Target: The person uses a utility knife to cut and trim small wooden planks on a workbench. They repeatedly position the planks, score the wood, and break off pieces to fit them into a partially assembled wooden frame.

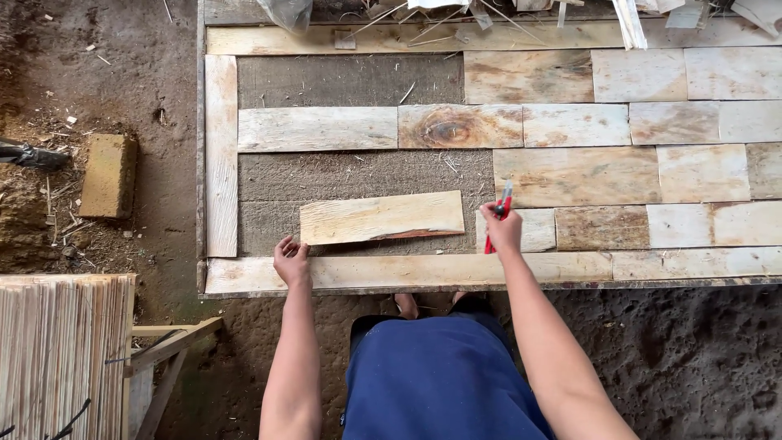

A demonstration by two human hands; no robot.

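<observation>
I stand at the bench [244, 281], looking straight down on a patchwork of thin wood sheets laid edge to edge inside a border of pale strips. My left hand [292, 259] rests with fingers bent on the near border strip [391, 271], just at the lower left corner of a loose veneer piece [383, 217]; it grips nothing, it seems only to steady that corner so the piece lies flat. The piece sits slightly tilted across the grey bare patch [358, 175] of the bench, the one gap in this near row that the other sheets have not covered, which is probably why it lies there. Its right end stops just beside my right hand [503, 230], which is closed around a red-handled cutter [497, 218], tip pointing away from me, held upright at the seam where the loose piece would meet the next laid sheet [533, 229]. Off to the left, on the dirt floor [147, 90], a brick-like block [107, 175] lies well apart, and a stack of thin sheets [61, 350] stands near my left side.
</observation>
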